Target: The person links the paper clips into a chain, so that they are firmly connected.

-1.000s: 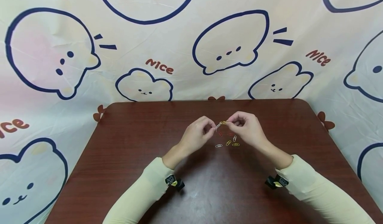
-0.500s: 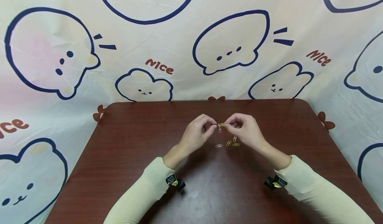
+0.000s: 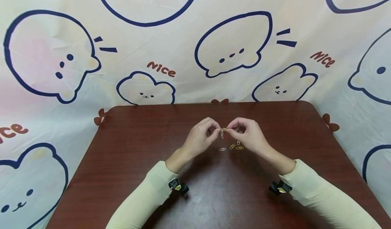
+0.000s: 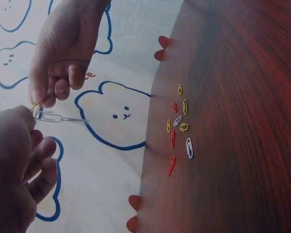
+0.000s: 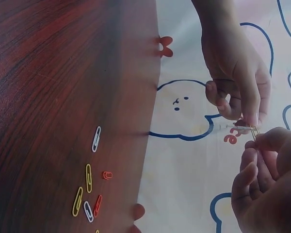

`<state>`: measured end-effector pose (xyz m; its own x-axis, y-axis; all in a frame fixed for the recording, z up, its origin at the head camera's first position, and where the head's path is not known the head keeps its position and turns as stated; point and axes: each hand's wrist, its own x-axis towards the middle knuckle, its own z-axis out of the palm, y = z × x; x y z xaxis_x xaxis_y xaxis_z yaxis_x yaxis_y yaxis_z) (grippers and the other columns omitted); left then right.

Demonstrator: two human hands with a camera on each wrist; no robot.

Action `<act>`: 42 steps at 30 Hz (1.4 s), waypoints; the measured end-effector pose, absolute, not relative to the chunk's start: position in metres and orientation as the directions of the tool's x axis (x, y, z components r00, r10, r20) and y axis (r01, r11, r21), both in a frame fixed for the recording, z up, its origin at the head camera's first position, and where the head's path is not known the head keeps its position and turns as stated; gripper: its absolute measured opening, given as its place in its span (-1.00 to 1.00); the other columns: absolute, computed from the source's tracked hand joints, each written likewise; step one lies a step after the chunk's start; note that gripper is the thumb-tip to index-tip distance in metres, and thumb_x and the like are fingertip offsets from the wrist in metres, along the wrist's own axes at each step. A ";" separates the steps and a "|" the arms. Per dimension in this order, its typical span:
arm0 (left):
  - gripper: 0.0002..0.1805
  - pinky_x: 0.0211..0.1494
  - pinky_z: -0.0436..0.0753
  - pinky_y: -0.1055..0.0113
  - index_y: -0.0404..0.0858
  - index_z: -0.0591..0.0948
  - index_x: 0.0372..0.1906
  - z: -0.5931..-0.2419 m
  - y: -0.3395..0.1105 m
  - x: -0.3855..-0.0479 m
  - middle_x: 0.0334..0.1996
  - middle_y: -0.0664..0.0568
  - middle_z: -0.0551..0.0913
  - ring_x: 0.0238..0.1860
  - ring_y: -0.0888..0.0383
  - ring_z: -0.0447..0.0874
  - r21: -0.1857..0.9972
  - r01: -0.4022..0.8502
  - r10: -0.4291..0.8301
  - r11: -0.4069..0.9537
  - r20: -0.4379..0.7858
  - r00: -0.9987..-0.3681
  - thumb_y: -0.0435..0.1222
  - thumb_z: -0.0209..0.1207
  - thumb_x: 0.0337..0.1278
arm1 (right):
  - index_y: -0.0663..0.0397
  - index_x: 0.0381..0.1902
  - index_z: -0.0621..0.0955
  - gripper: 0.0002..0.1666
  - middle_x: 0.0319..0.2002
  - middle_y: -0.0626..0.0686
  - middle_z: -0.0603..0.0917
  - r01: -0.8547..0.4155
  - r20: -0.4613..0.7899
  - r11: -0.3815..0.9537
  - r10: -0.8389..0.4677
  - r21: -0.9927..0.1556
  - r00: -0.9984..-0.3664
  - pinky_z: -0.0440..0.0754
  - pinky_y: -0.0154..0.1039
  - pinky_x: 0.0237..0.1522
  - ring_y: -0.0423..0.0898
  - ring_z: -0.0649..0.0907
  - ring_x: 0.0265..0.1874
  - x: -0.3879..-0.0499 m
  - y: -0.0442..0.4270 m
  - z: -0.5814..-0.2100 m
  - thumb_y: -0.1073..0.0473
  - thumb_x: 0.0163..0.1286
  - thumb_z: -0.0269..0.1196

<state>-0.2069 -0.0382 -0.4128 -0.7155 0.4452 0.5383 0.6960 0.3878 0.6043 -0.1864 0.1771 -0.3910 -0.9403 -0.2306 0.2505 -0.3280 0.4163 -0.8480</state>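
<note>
A pale backdrop point(image 3: 183, 45), printed with navy-outlined cartoon animals and the word "Nice", fills the 12 o'clock side of the head view and runs down the left and right edges. In front of it spreads a dark red-brown wood-grain worktop point(image 3: 146, 130) with rounded far corners.

Taking the point where the fingertips meet as the clock's centre, the cream left sleeve point(image 3: 143, 191) comes in from 8 o'clock and the matching right sleeve point(image 3: 327, 191) from 4. At 9 o'clock, the left hand point(image 3: 200, 136) pinches between thumb and forefinger; at 3, the right hand point(image 3: 251, 136) does likewise. Small black wrist cameras point(image 3: 280, 187) sit at the cuffs.

Between the 2 hands, just above the worktop, is a yellow paper clip point(image 3: 224, 129), gripped from left and right. A white paper clip point(image 4: 51, 117) hangs from that spot toward 6 o'clock; how it joins the yellow is too small to tell.

Loose clips lie near: a white clip at 6 o'clock point(image 3: 222, 149), a yellow clip point(image 3: 232, 146) at 5, another white clip point(image 3: 238, 142) at 4. The left wrist view also shows 3 red clips point(image 4: 172, 138).
</note>
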 end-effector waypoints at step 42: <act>-0.97 -0.30 0.57 0.42 -0.29 0.63 -0.24 -0.406 -0.056 -0.210 -0.31 0.05 0.57 -0.36 0.24 0.50 0.595 0.713 0.424 0.371 0.574 -0.700 -0.40 0.26 0.33 | 0.19 -0.17 0.74 -0.80 -0.39 0.01 0.70 -0.083 -0.031 0.700 -0.148 -0.709 -0.989 0.55 -0.30 -0.38 -0.08 0.59 -0.42 -0.201 0.295 -0.470 0.19 0.31 0.44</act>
<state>-0.2103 -0.0557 -0.4061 -0.7003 0.4240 0.5743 0.7128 0.3713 0.5950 -0.2009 0.2945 -0.4699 -0.9885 -0.1480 -0.0311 -0.0825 0.7003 -0.7090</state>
